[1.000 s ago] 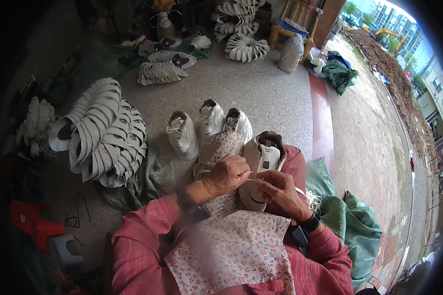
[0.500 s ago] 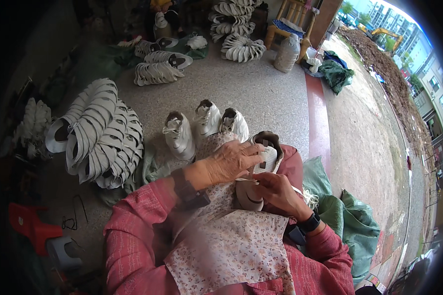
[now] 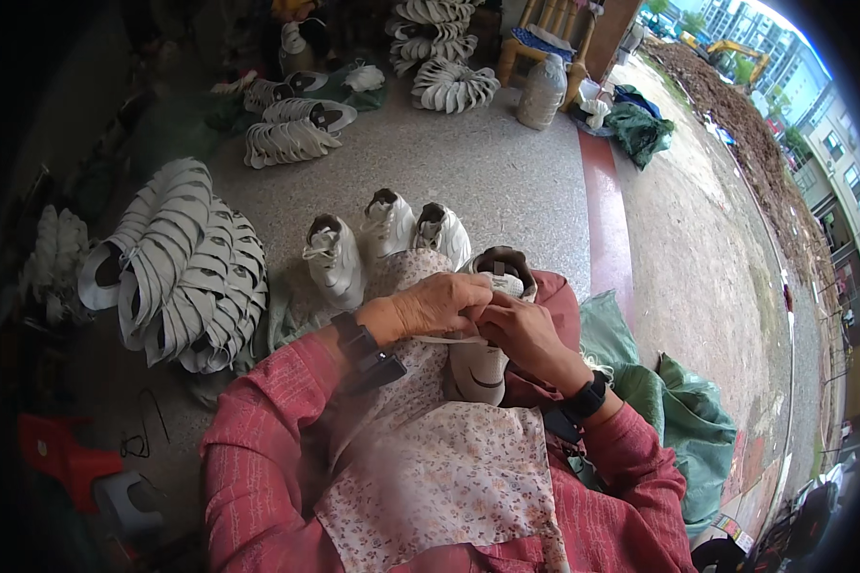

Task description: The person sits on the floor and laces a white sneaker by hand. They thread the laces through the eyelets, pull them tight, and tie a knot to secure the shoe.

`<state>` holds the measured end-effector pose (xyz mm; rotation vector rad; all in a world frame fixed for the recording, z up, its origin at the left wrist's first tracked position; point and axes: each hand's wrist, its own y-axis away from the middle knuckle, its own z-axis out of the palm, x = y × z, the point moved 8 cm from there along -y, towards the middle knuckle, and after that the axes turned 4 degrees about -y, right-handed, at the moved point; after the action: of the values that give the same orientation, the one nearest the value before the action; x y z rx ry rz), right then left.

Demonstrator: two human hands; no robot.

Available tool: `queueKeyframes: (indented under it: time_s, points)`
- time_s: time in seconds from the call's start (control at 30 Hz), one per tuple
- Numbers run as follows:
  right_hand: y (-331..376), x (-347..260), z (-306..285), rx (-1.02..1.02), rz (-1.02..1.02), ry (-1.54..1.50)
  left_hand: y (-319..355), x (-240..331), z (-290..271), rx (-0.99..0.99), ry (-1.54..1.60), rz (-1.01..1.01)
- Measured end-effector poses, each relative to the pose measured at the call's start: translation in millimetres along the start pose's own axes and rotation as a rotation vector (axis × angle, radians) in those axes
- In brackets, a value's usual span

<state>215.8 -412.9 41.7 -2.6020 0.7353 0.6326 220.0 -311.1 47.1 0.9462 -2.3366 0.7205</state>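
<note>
A cream sneaker [image 3: 478, 374] with a brown-lined collar rests on my lap, its toe toward me. My left hand [image 3: 430, 306] and my right hand [image 3: 527, 336] meet above its lacing area, fingers pinched together. A pale shoelace [image 3: 449, 340] stretches sideways below the fingers, and both hands appear closed on the lace. The exact grip of the fingertips is hidden where the hands overlap. Beyond my knee, laced white sneakers stand on the floor: one at the left [image 3: 333, 260], one in the middle [image 3: 388, 223], one at the right [image 3: 441, 233].
Stacked shoe uppers [image 3: 196, 272] stand to the left, with more piles [image 3: 454, 86] farther back. A large plastic bottle [image 3: 543, 93] is near a bamboo chair [image 3: 549, 43]. Green sacking [image 3: 683, 406] lies at my right, and a red plastic stool [image 3: 62, 454] at lower left.
My hands have drawn together over the shoe. My right hand moved up to my left fingertips, and my left fingers, spread over the tongue before, are now pinched. The view has shifted slightly.
</note>
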Motion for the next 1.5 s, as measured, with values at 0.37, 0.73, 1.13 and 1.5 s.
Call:
queueKeyframes:
  time_s: [0.37,0.73,1.13,1.5]
  points:
    - [41.4,89.8,-143.3,0.257,0.258,-0.105,-8.3,20.6,9.2,-0.008,-0.044,-0.074]
    - [45.7,151.4,-150.9,0.506,0.258,-2.025,-4.3,-0.3,10.4,-0.193,0.222,-0.222]
    - [266.9,340.4,-365.9,1.127,0.329,-1.906,-22.5,9.9,15.9,-0.258,0.155,-0.177]
    - [238.5,240.0,-311.6,1.147,0.276,-1.445,-40.0,77.1,85.3,-0.136,-0.617,0.104]
